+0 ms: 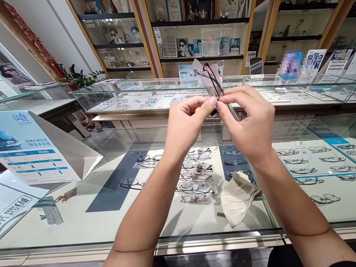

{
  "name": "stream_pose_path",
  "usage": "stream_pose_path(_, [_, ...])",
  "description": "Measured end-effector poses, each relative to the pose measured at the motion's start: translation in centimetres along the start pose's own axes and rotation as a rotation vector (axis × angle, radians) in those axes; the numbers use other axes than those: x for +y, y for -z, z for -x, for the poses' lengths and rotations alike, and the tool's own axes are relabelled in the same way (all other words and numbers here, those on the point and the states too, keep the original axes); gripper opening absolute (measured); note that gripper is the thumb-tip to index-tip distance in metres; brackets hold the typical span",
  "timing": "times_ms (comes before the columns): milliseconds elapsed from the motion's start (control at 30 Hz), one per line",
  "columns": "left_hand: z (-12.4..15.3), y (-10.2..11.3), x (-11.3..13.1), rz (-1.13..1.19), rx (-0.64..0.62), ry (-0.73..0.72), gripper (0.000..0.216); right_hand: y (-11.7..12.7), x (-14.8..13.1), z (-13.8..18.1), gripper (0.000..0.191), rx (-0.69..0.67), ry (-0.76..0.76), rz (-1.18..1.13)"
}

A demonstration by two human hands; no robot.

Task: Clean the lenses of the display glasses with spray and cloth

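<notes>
Above the glass display counter [89, 230], both my hands meet at a pair of eyeglasses [212, 80] with thin dark temples pointing up. My left hand [188, 121] pinches it from the left with thumb and index finger. From the other side, my right hand [251, 119] closes its thumb and fingers on the same eyeglasses. A pale, see-through piece shows beside the temples; I cannot tell whether it is a lens or a wrapper. My fingers hide much of the frame. Below my right hand, a crumpled cream cloth [239, 197] lies on the counter.
Several eyeglasses [198, 176] sit under the counter glass, with more rows [322, 160] at right. A folded sign [31, 144] and a small ruler-like card [52, 210] are at left. Behind stand another display case [146, 89] and shelves [199, 21].
</notes>
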State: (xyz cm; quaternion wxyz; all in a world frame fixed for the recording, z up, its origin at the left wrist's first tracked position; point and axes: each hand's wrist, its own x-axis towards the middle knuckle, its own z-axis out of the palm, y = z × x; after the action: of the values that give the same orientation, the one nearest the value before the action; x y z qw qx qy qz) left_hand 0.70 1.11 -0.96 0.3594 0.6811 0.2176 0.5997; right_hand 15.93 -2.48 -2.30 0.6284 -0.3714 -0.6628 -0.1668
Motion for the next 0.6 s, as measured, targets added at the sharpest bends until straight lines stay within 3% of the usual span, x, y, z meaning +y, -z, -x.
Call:
stream_pose_path(233, [0.2, 0.5, 0.4, -0.062, -0.03, 0.087, 0.046, 0.1, 0.4, 0.1, 0.014, -0.074, -0.012, 0.054])
stream_pose_path(600, [0.2, 2.3, 0.4, -0.233, 0.036, 0.042, 0.035, 1.5, -0.6, -0.6, 0.018, -0.369, -0.15, -0.193])
